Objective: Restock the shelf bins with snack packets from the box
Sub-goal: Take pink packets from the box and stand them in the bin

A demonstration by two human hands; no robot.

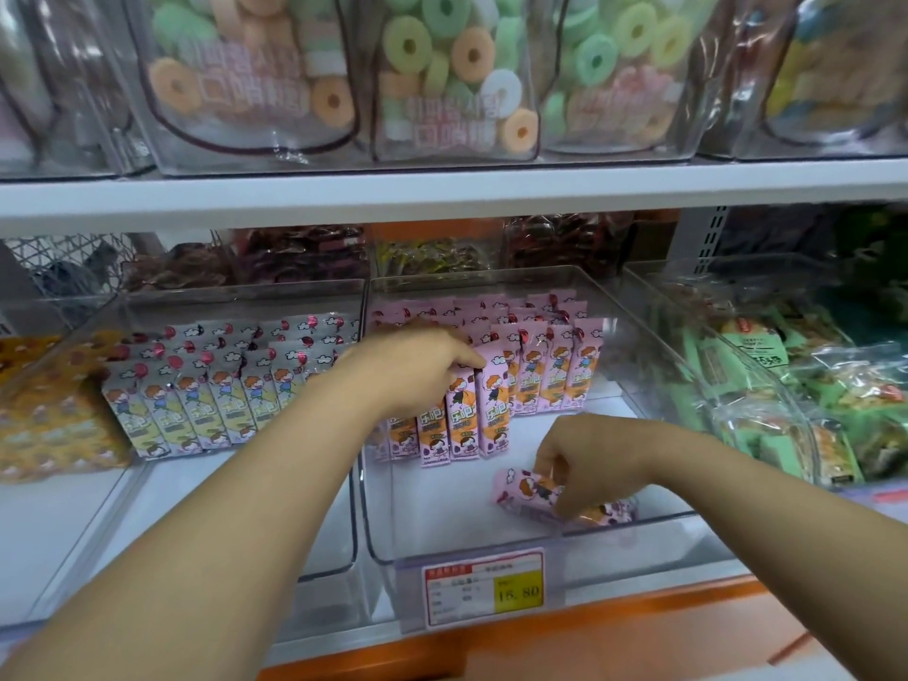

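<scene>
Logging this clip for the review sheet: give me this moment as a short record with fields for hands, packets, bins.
setting: shop shelf with clear bins
left hand: rests on tops of upright pink packets
right hand: grips lying pink packets near the bin's front
middle bin: holds both; price label on front
left neighbour bin: grey packets
right neighbour bin: green packets
shelf above: ring sweets in clear bags
supply box: not in view

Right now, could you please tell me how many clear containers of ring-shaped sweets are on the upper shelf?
3, side by side: the left container, the middle container and the right container. Others may sit beyond the picture's edges.
</scene>
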